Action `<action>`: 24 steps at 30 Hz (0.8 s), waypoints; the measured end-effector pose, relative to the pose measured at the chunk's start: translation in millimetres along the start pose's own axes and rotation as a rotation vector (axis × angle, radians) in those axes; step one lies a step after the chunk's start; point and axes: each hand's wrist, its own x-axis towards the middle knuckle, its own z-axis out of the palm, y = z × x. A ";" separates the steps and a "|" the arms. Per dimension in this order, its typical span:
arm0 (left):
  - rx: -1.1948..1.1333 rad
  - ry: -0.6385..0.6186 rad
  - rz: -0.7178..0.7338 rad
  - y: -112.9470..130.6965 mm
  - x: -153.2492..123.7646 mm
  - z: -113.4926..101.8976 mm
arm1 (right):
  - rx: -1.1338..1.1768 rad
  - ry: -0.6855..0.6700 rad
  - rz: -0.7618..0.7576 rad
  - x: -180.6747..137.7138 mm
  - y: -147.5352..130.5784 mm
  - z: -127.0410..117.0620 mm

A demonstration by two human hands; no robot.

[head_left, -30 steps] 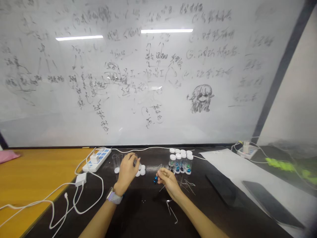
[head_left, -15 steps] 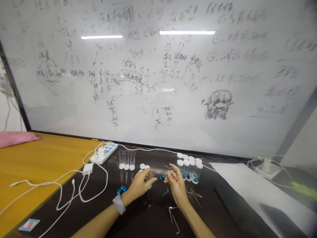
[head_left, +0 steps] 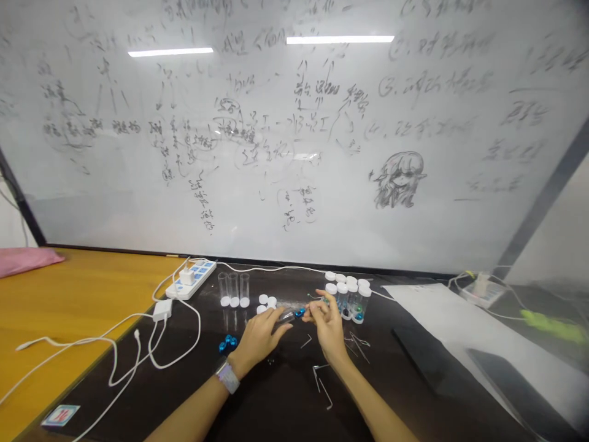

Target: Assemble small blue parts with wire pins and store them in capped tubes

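My left hand [head_left: 262, 336] is closed around a clear plastic vial [head_left: 286, 317] held on its side over the dark desk. My right hand [head_left: 327, 322] pinches a small blue bead [head_left: 300, 312] right at the vial's mouth. Three empty upright vials [head_left: 234, 290] stand behind my left hand, with loose white caps [head_left: 267, 301] beside them. A cluster of capped vials [head_left: 348, 297] with coloured beads stands just right of my right hand. More blue beads [head_left: 227, 344] lie left of my left wrist.
Thin metal hex keys [head_left: 322, 383] lie near my right forearm. A white power strip [head_left: 192, 279] with charger and cables [head_left: 138, 350] sits at left on the wooden tabletop [head_left: 69, 294]. White paper [head_left: 442, 319] and dark tablets [head_left: 510, 380] lie at right. A whiteboard [head_left: 294, 123] fills the back.
My left hand left the upright vials and came back toward me with one vial. My right hand brought the blue bead up to its mouth. The view shifted left.
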 end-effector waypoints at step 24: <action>0.084 0.020 -0.001 -6.3 2.4 -6.7 | -0.293 -0.107 -0.041 -9.5 4.4 2.2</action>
